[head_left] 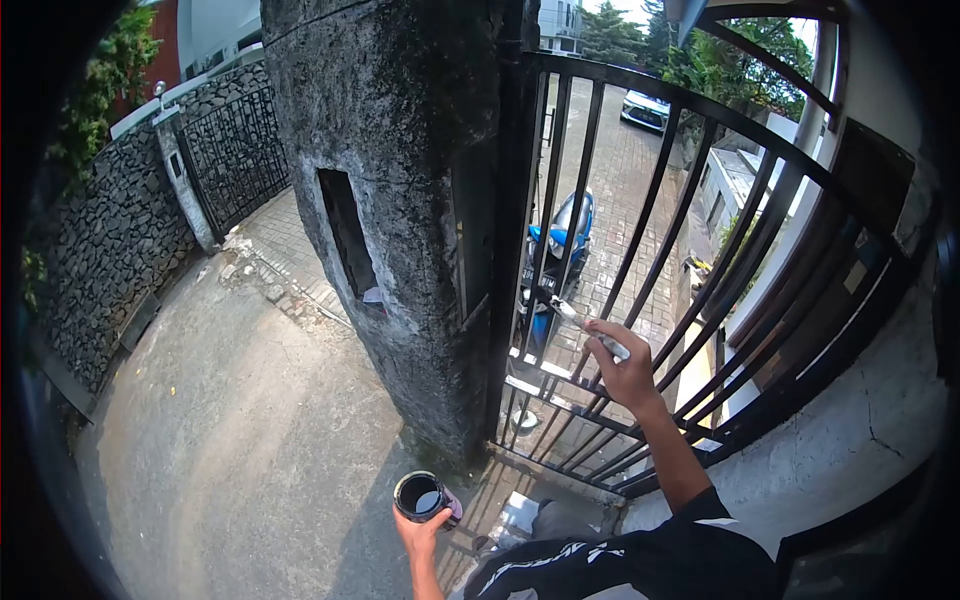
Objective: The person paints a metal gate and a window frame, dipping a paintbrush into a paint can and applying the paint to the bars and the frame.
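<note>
My left hand [420,532] is wrapped round an open can [452,505] with dark liquid inside, low in the view. My right hand [622,368] pinches the pale handle of a paintbrush [572,313]. The dark bristles are at a vertical bar on the left part of the black metal gate [668,95], near the pillar. Whether the bristles touch the bar cannot be made out. Light patches show on the gate's lower crossbars.
A rough concrete pillar [385,130] with a narrow slot stands left of the gate. Behind the bars are a blue motorbike [573,222] and a white car [645,110]. A stone wall [120,220] is at far left, a pale wall [850,400] at right.
</note>
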A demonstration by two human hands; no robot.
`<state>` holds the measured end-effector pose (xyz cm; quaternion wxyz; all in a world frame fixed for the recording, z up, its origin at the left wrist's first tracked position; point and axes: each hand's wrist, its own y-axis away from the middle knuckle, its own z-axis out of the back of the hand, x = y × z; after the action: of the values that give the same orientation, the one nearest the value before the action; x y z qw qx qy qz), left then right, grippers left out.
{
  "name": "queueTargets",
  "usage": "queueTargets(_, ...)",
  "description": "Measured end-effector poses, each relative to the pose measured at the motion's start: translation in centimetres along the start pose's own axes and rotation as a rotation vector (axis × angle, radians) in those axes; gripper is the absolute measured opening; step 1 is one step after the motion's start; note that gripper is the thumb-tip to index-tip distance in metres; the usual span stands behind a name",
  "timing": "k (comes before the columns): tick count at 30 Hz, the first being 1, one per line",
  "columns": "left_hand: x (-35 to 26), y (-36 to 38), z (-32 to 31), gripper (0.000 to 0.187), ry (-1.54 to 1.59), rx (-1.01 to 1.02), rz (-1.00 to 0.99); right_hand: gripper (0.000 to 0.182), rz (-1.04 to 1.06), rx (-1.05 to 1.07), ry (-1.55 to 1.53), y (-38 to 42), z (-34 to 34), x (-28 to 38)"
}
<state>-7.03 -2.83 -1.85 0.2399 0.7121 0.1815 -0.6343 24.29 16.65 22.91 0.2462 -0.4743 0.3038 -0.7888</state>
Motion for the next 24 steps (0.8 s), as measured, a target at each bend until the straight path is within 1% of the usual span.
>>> queueTargets(2,-0.1,-0.7,0.2,0.089,-0.026,-0.001,-0.033,0.022,0.224,0.001,0.073,-5.0,2.4,1.0)
queueTargets(3,-1.3,-0.7,0.1,0.089,-0.026,0.015,-0.027,0.024,0.37,-0.01,0.145,-7.7,3.4,2.3)
queueTargets(4,-1.3,-0.9,0.0,0.089,-0.035,0.015,-0.039,0.026,0.515,-0.02,0.217,-10.4,4.4,3.6)
queueTargets(6,-1.0,-1.4,0.3,0.09,0.018,-0.025,-0.046,0.031,0.631,0.057,0.382,-15.0,6.4,6.2)
queueTargets(7,-1.4,-1.4,0.2,0.09,0.005,-0.03,-0.069,0.031,0.711,0.002,0.433,-17.4,6.9,6.5)
queueTargets(8,-1.7,-1.3,-0.1,0.089,0.058,-0.065,-0.061,0.032,0.79,-0.058,0.486,-20.0,7.3,6.6)
queueTargets(9,-1.8,-1.2,-0.3,0.089,0.112,-0.099,-0.052,0.03,0.884,-0.147,0.437,-23.0,7.7,6.2)
queueTargets(10,-0.9,-1.6,-0.2,0.087,0.116,-0.092,-0.092,0.028,0.976,-0.235,0.389,-25.8,8.1,5.9)
queueTargets(12,-1.8,-0.8,-0.9,0.086,0.139,-0.117,-0.058,0.025,0.888,-0.413,0.299,-29.5,8.3,6.0)
queueTargets(14,-1.1,-0.5,-1.1,0.086,0.113,-0.103,-0.083,0.027,0.637,-0.456,0.114,-33.1,7.9,5.2)
queueTargets(16,-1.6,-0.2,-1.9,0.079,0.162,-0.112,-0.079,0.026,0.569,-0.58,0.112,-36.4,7.2,4.5)
queueTargets(17,-2.0,0.3,-2.4,0.079,0.16,-0.165,-0.062,0.024,0.557,-0.624,0.063,-38.1,6.7,4.1)
queueTargets(18,-2.9,1.0,-3.1,0.078,0.158,-0.166,-0.08,0.023,0.542,-0.666,0.01,-39.6,5.9,3.6)
queueTargets(19,-4.1,1.7,-4.1,0.077,0.169,-0.183,-0.08,0.029,0.53,-0.69,0.011,-41.3,5.4,2.8)
queueTargets(20,-4.7,2.3,-4.9,0.077,0.178,-0.203,-0.074,0.028,0.442,-0.664,-0.09,-42.6,4.8,2.6)
queueTargets(22,-4.1,2.4,-5.6,0.076,0.158,-0.23,-0.082,0.026,0.435,-0.771,-0.114,-45.8,3.4,1.4)
queueTargets(24,-4.1,2.5,-6.3,0.075,0.136,-0.258,-0.093,0.024,0.348,-0.81,-0.128,-48.3,2.1,0.4)
